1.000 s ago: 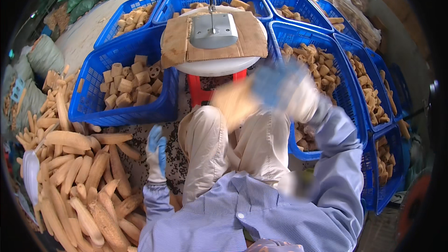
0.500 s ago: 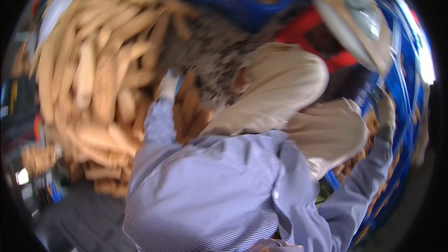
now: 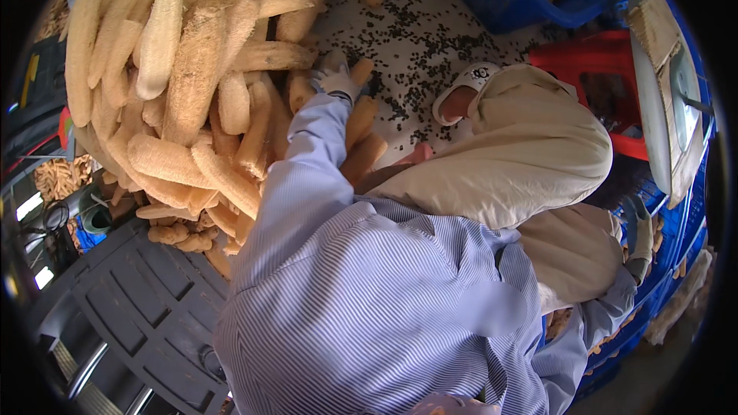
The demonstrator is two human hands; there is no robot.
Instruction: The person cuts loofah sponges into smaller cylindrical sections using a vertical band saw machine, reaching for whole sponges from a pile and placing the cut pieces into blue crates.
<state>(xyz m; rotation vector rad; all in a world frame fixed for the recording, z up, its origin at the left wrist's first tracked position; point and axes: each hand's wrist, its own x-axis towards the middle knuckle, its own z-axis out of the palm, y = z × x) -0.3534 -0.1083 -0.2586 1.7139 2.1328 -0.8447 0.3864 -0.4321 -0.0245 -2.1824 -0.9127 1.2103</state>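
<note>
L hand (image 3: 336,81), gloved, is at the loofah pile's (image 3: 184,54) R edge; can't tell if it's clamped on one or just resting. Nearest loofah (image 3: 362,71) lies just R of it at that edge, visible long axis slanting away-R. R hand (image 3: 638,234), well R of pile, is by the trouser leg (image 3: 573,261), grip unclear. Pale floor (image 3: 338,19) R of pile, w/ dark bits; red stool (image 3: 565,61) farther R.

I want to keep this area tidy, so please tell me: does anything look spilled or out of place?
Yes: many small dark specks are scattered over the pale floor, between the loofah pile and the red stand. They look like spilled debris, perhaps seeds.
</note>
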